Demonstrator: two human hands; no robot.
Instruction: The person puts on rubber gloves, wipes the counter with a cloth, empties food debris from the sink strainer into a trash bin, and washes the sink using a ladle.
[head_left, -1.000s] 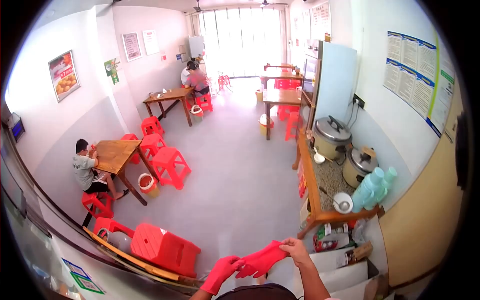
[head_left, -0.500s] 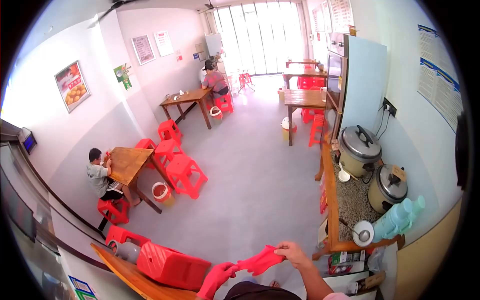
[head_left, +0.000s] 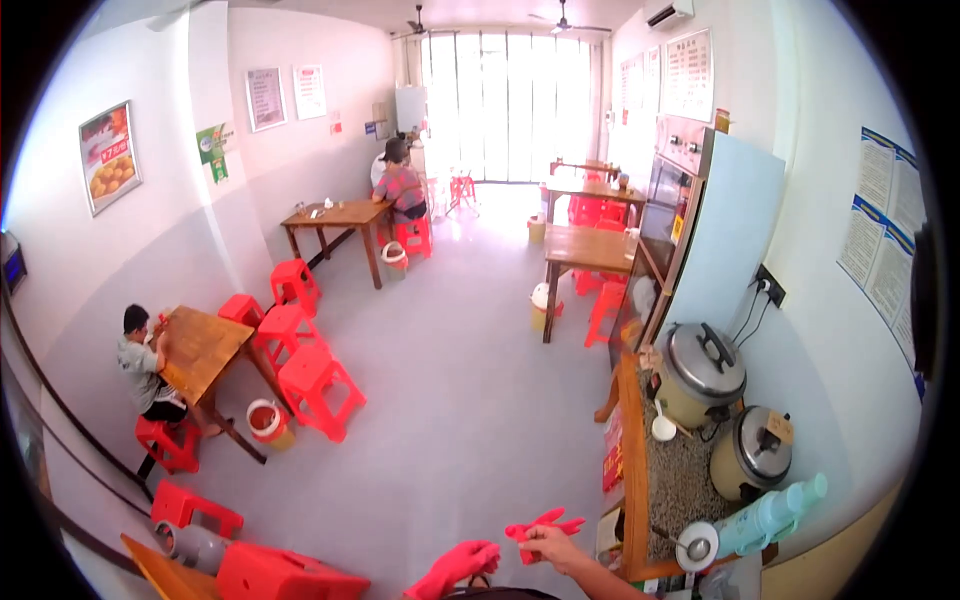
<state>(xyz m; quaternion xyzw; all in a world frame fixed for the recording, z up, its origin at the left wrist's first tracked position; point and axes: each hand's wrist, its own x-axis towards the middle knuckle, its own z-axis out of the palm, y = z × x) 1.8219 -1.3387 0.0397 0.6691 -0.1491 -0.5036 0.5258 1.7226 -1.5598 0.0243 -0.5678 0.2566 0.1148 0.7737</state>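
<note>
My left hand (head_left: 466, 562) wears a pinkish-red rubber glove. Its fingers are curled together, with nothing visible in them, a small gap away from my right hand (head_left: 552, 548). Bare, my right hand grips a second red rubber glove (head_left: 548, 520), whose limp fingers stick out up and to the right. Both hands are low in the view, in front of my body and above the grey floor.
On the right, a counter (head_left: 632, 470) bears two large cookers (head_left: 703, 375), a bowl with a ladle (head_left: 697, 545) and light-blue flasks (head_left: 770, 518). Red stools (head_left: 318, 385) and a wooden table (head_left: 207, 350) with a seated person (head_left: 146, 365) stand left. Other people sit farther back.
My left hand has let go of the loose glove, which was stretched between both hands. The glove now hangs from my right hand alone, its fingers spread. The camera view has tilted up and shifted right.
</note>
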